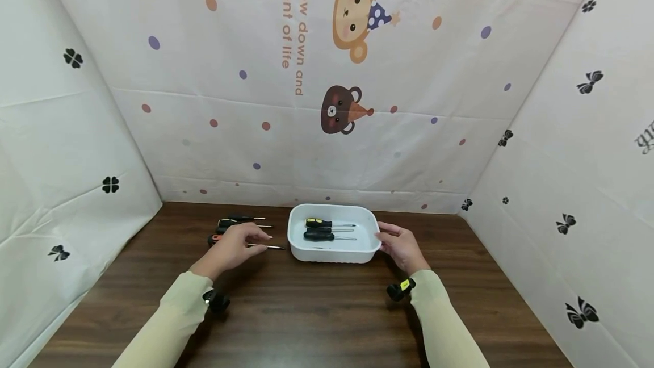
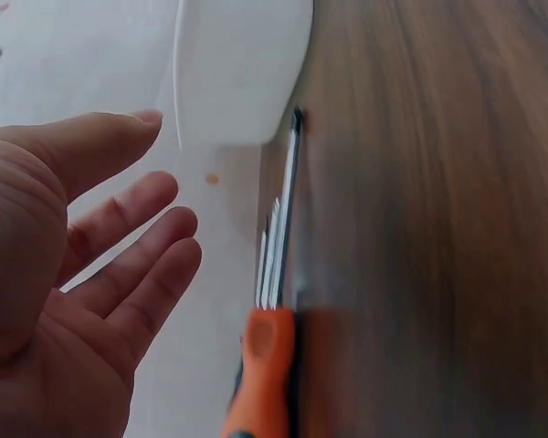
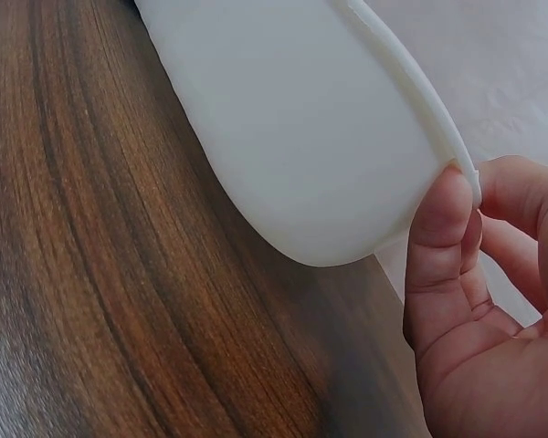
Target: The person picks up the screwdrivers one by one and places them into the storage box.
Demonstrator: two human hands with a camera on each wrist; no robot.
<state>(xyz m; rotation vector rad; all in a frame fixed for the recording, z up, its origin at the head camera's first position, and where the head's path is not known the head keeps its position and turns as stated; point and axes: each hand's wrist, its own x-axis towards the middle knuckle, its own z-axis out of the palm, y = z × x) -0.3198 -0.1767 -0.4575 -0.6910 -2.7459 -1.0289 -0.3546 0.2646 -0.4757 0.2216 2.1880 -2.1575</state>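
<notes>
The left hand (image 1: 231,250) hides much of what lies under it from me: in the head view I get only a patch of the orange-handled screwdriver (image 2: 268,356) and its shaft past the fingers. From the left wrist I see that handle better, though its butt is cut off by the lower edge, and several shafts behind it overlap so closely that I can't count them. In the right wrist view the white tray (image 1: 332,256) runs out of the top, and its contents don't show. A thin dark sliver by the tray's near wall is too small for me to make out.

My left hand is wide, thumb well apart from the fingers, holding nothing. The orange-handled screwdriver lies on the desk (image 1: 306,311) just beside it, tip towards the tray's left end; black-handled screwdrivers (image 1: 230,222) lie beyond. My right hand (image 1: 401,246) pinches the tray's right rim between thumb and fingers. Inside, left of that hand, rest a yellow-and-black screwdriver (image 1: 319,223) and two dark-handled ones (image 1: 319,237).
</notes>
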